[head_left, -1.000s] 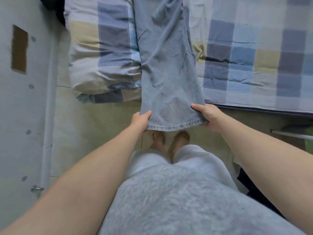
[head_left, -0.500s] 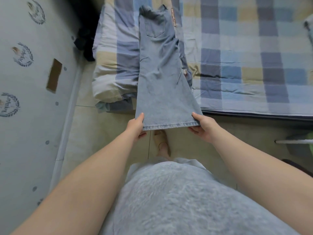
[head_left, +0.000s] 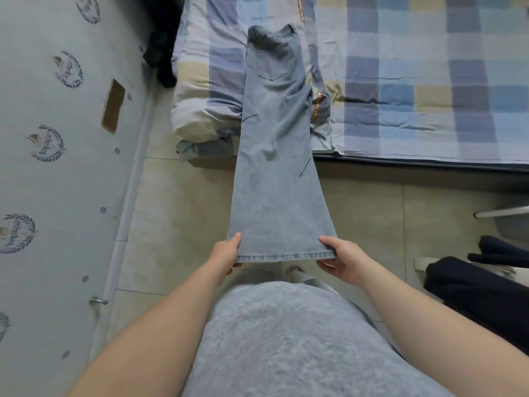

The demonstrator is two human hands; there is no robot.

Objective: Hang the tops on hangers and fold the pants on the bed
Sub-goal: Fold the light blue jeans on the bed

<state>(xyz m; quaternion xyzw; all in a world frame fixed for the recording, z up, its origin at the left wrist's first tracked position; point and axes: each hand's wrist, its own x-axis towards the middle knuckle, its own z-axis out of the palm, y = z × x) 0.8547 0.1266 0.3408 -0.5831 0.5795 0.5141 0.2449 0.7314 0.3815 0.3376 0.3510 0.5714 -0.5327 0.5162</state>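
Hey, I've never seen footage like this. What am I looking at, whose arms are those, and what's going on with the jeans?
There is no machine here. A person wears a wide-angle camera on the head, looking down, so this one picture shows their own arms and grey top from above. The left hand and right hand each pinch a corner of the hem of the light-blue jeans. The waist end rests on the bed, which has a checked cover. The legs stretch out over the tiled floor. Dark clothing lies at the right edge.
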